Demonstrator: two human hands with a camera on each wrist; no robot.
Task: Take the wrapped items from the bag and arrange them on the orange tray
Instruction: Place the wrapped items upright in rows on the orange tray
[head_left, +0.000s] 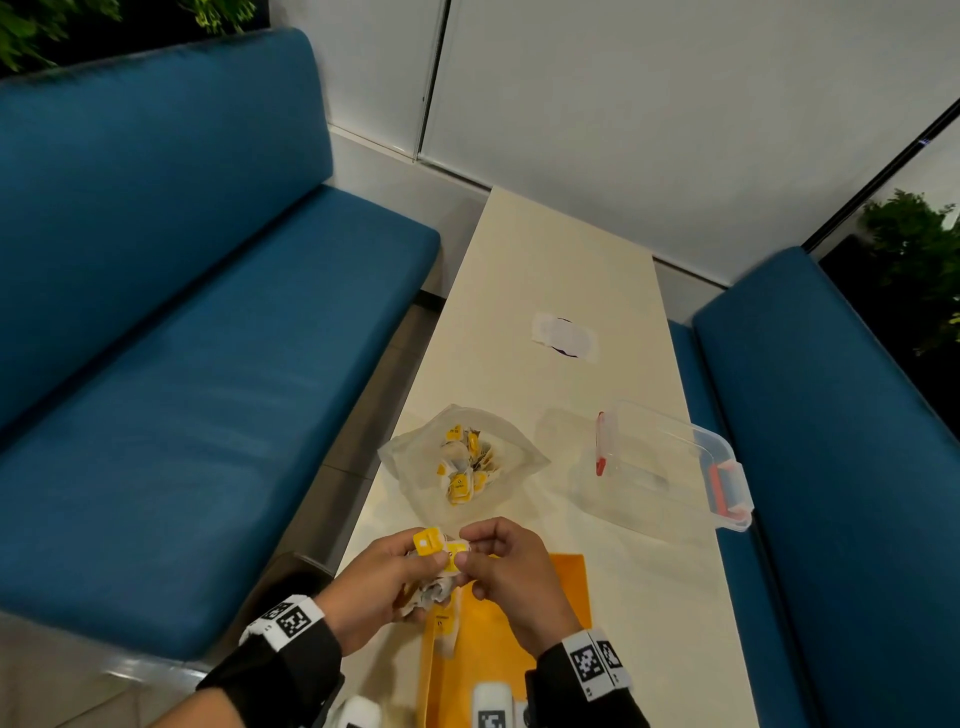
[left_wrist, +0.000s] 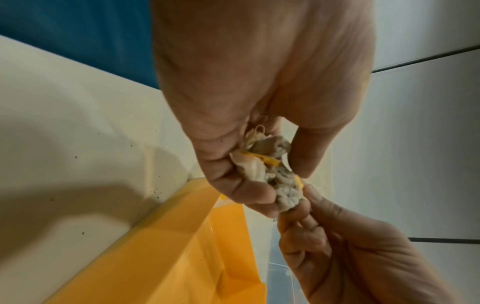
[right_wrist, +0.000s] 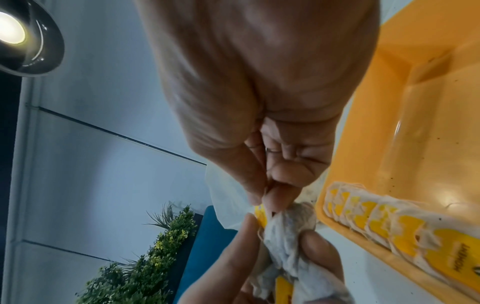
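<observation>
Wrapped items (head_left: 439, 564), small white sachets with yellow labels, sit bunched in my left hand (head_left: 384, 587), whose curled fingers grip the clump above the orange tray (head_left: 569, 577) at six o'clock on the long pale table (head_left: 550, 260). My right hand (head_left: 511, 577) pinches one sachet at the clump's edge between thumb and fingertips (right_wrist: 279, 197). More sachets remain in the clear bag (head_left: 415, 462), lying open just beyond my hands at twelve o'clock.

To do this step well, I judge I should tease out a single sachet slowly, since strings and paper seem tangled, then lay it against the row of sachets (right_wrist: 376, 214) already lined along one tray wall.

Open tray floor lies toward three o'clock. A clear plastic box (head_left: 670, 462) stands at two o'clock, apart from the bag. The table's left edge runs close beside my left wrist, with a blue bench (head_left: 208, 338) below it.
</observation>
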